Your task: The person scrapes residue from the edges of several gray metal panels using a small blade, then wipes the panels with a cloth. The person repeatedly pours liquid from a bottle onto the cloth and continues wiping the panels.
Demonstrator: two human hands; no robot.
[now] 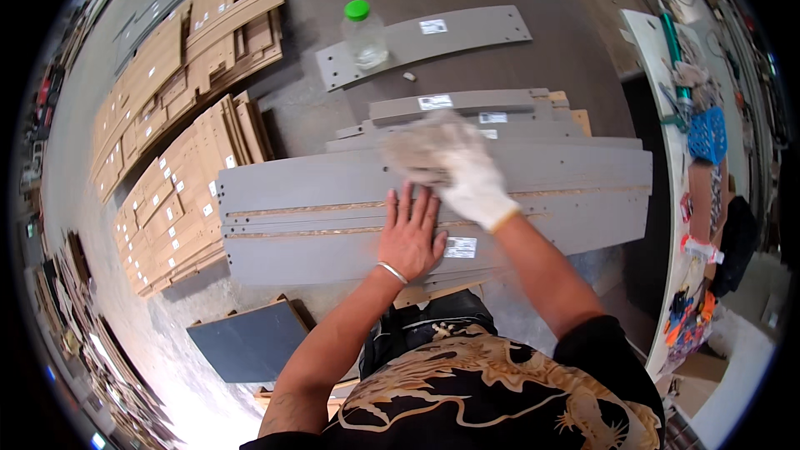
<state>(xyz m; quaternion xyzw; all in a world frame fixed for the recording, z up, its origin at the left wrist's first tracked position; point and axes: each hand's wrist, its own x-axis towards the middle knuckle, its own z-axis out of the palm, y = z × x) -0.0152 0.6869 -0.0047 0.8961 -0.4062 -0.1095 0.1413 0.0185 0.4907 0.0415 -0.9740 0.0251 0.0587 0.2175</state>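
Note:
My left hand (410, 237) is bare and lies flat, fingers spread, on a long grey panel (292, 260). It rests just left of a white label (460, 247). My right hand (473, 183) wears a white knit glove and presses a greyish-beige rag (414, 150) over the farther grey panel (292, 183). Motion blurs the rag and the gloved fingers. Both panels lie close together, with rough brown strips running lengthwise along them. Small dark holes dot their left ends.
Beyond lie narrower grey boards (454, 107), a curved grey panel (475, 33) and a clear bottle (364, 43) with a green cap. Stacked wood-toned panels (179, 192) stand left, above a dark board (250, 342). A white bench (658, 75) with a blue basket (708, 135) runs along the right.

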